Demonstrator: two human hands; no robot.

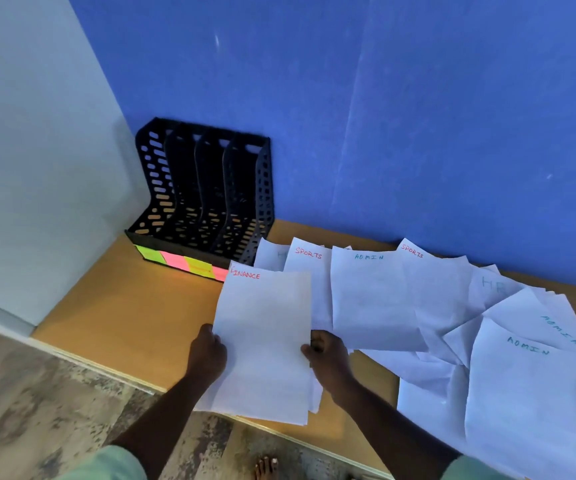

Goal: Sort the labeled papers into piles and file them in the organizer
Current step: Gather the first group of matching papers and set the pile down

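A thin stack of white sheets, its top sheet marked FINANCE (pixel 265 334) in red, is held just above the desk near its front edge. My left hand (pixel 207 351) grips the stack's left edge and my right hand (pixel 326 355) grips its right edge. The black slotted organizer (pixel 206 199) stands in the back left corner with green and pink sticky notes (pixel 179 260) along its base; its slots hold no paper. Loose sheets lie spread to the right: SPORTS (pixel 309 268), ADMIN (pixel 369 299), another SPORTS (pixel 428 271), HR (pixel 492 289) and two more ADMIN (pixel 529 386) sheets.
The wooden desk (pixel 123 313) meets a blue wall behind and a pale wall at the left. Its front edge runs diagonally, with patterned floor and a bare foot (pixel 265 467) below. The rightmost sheets overhang that edge.
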